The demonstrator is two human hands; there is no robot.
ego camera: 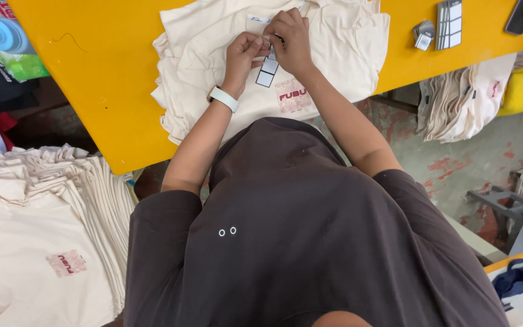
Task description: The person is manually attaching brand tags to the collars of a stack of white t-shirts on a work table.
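Note:
A cream T-shirt with a red printed patch lies on top of a small pile on the yellow table. My left hand, a white band on its wrist, and my right hand meet just below the shirt's neck label. Both pinch the top of a strip of small white and grey tags that hangs down over the shirt's chest. My dark brown shirt fills the lower part of the view.
A tall stack of folded cream T-shirts sits at the lower left. More tag strips and a dark phone lie on the table's right end. Cream shirts hang beneath that end. A blue bottle cap shows at the top left.

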